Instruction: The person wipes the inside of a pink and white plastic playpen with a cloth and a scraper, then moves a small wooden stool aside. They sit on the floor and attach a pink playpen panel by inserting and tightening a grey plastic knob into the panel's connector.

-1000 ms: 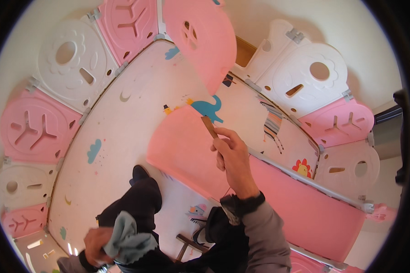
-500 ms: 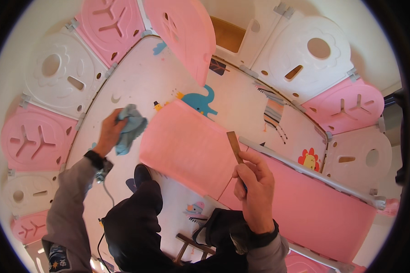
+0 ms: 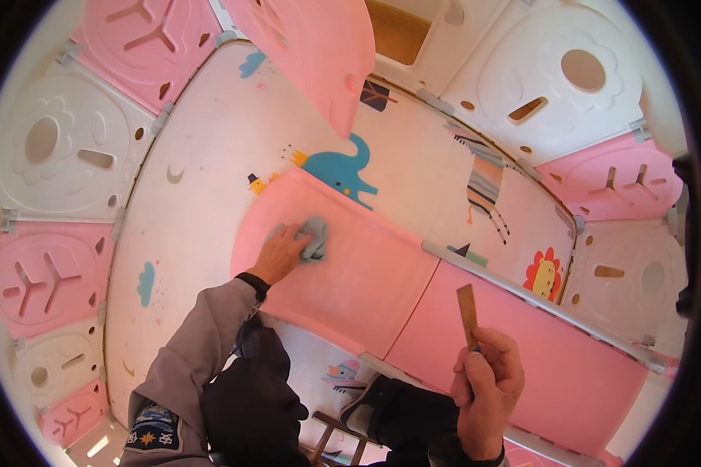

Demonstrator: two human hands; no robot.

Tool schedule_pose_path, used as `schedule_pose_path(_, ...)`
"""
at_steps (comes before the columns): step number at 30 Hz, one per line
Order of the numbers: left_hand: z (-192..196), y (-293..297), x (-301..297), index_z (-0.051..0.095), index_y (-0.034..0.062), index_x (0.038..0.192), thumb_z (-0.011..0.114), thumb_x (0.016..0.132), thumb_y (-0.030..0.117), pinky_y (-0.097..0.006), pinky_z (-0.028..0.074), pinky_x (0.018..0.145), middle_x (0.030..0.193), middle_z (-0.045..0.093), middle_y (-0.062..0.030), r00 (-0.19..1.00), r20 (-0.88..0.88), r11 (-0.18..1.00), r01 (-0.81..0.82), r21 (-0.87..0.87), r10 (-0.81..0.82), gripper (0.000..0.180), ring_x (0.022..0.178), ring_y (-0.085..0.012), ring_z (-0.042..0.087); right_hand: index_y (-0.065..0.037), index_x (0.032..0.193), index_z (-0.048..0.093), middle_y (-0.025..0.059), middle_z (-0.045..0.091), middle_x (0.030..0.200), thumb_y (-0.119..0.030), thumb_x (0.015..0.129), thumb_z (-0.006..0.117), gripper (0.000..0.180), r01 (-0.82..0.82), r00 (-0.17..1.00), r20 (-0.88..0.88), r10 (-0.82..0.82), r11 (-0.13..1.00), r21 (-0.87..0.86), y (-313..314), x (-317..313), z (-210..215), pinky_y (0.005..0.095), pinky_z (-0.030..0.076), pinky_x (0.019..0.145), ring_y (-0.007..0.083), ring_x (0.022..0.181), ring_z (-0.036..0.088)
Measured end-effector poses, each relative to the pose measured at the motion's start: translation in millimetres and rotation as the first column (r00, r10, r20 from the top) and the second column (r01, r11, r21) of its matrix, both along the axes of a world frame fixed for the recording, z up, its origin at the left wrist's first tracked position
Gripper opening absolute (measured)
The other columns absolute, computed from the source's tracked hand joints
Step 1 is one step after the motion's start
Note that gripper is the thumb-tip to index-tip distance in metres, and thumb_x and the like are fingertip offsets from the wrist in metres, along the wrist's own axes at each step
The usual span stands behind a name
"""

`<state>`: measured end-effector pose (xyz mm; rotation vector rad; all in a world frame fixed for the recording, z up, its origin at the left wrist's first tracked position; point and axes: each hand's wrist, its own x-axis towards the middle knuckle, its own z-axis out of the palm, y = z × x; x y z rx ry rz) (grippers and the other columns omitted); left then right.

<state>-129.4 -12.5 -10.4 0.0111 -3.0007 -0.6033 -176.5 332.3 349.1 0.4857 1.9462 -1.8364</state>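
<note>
Head view: left hand (image 3: 282,253) presses a grey cloth (image 3: 313,237) flat on the pink panel (image 3: 350,272), grip closed over it; right hand (image 3: 487,389) pinches a brown stick (image 3: 467,305) upright nearby.

White play mat (image 3: 210,171) with cartoon animals, pink folded panel (image 3: 366,272) lying on it

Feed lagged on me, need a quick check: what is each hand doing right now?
Left hand: pressed on a grey-blue cloth against the pink slide.
Right hand: fingers closed around a thin brown stick, held upright.
</note>
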Motion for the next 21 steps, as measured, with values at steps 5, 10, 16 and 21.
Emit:
schedule_pose_path(5, -49, -115, 58, 0.066, 0.0078, 0.124, 0.055, 0.082, -0.004, -0.050, 0.050, 0.093, 0.114, 0.066, -0.0183, 0.746, 0.047, 0.743, -0.666, 0.068, 0.664, 0.045, 0.106, -0.0398, 0.062, 0.001, 0.131, 0.059, 0.0107, 0.064, 0.088, -0.001, 0.100, 0.058, 0.031, 0.013, 1.000, -0.003, -0.013, 0.998, 0.060, 14, 1, -3, 0.0198, 0.035, 0.048, 0.0073, 0.057, 0.048)
schedule_pose_path(10, -13, -191, 69, 0.066, 0.0061, 0.127, 0.060, 0.086, 0.001, -0.045, 0.053, 0.087, 0.110, 0.066, -0.0187, 0.653, -0.125, 0.665, -0.730, 0.157, 0.747, 0.042, 0.100, -0.0382, 0.065, 0.002, 0.130, 0.060, 0.0088, 0.062, 0.087, -0.001, 0.100, 0.059, 0.030, 0.026, 0.999, -0.048, -0.025, 0.999, 0.025, 16, -1, -4, 0.0188, 0.032, 0.046, 0.0062, 0.056, 0.044)
schedule_pose_path(16, -4, -35, -53, 0.067, 0.0067, 0.122, 0.055, 0.091, -0.003, -0.041, 0.053, 0.095, 0.117, 0.067, -0.0131, 0.975, -0.134, 0.947, -0.132, 0.294, 0.178, 0.036, 0.115, -0.0320, 0.063, 0.002, 0.128, 0.060, 0.0091, 0.062, 0.087, -0.001, 0.100, 0.060, 0.029, 0.002, 1.000, -0.007, -0.002, 0.999, 0.046, 4, -17, -11, 0.0189, 0.033, 0.046, 0.0064, 0.056, 0.044)
schedule_pose_path(21, -35, 11, -88, 0.066, 0.0100, 0.125, 0.053, 0.089, -0.003, -0.046, 0.051, 0.101, 0.129, 0.061, -0.0174, 0.999, 0.049, 0.997, -0.001, 0.083, -0.003, 0.040, 0.121, -0.0372, 0.059, 0.001, 0.129, 0.059, 0.0093, 0.062, 0.088, -0.001, 0.100, 0.060, 0.030, -0.034, 0.998, 0.052, 0.031, 0.999, 0.040, 0, -23, -13, 0.0191, 0.034, 0.048, 0.0075, 0.057, 0.046)
